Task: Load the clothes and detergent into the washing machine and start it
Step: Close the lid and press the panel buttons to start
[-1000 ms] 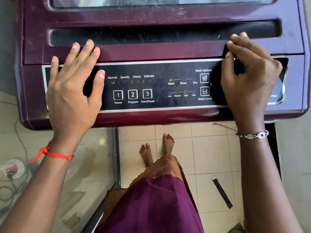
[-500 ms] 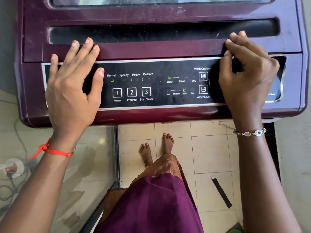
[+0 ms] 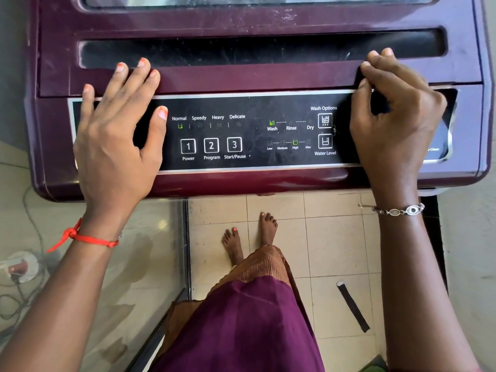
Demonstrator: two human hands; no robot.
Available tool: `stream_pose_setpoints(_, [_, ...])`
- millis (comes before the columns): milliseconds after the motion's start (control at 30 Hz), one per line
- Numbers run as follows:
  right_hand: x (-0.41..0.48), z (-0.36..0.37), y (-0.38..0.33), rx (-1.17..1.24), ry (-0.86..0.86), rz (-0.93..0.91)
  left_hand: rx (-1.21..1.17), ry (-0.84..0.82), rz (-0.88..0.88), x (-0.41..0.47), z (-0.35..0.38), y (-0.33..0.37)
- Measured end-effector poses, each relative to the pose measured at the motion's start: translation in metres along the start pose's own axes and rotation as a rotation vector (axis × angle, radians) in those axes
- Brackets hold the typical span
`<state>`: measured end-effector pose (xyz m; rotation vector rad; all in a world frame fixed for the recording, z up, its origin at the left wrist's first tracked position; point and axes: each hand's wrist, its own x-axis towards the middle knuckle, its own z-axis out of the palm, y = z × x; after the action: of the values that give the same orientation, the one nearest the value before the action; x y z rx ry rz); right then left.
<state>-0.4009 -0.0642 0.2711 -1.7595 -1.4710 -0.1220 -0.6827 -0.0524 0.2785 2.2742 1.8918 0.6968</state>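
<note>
A maroon top-loading washing machine fills the upper view, its lid down. Its black control panel shows Power, Program and Start/Pause buttons; green lights glow at Normal, Wash and High. My left hand lies flat with fingers spread on the panel's left end, fingertips on the lid's front edge. My right hand rests on the panel's right end, fingers curled against the lid edge, holding nothing. No clothes or detergent are visible.
Below the machine is a tiled floor with my bare feet and a dark strip. At left, a cable and a plug lie on the floor beside a metal threshold.
The view has shifted slightly; both hands stay in place on the panel. The panel lights are unchanged.
</note>
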Motion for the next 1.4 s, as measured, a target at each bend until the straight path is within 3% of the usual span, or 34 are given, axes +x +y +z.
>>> stream_pose_setpoints(1067, [-0.0011, 0.0008, 0.0039, -0.078, 0.037, -0.089, -0.005, -0.010, 0.027, -0.0023, -0.0036, 0.0016])
stream_pose_setpoints(1400, [-0.0026, -0.0053, 0.0012, -0.106, -0.223, -0.106, 0.026, -0.079, 0.026, -0.0083, -0.0034, 0.0046])
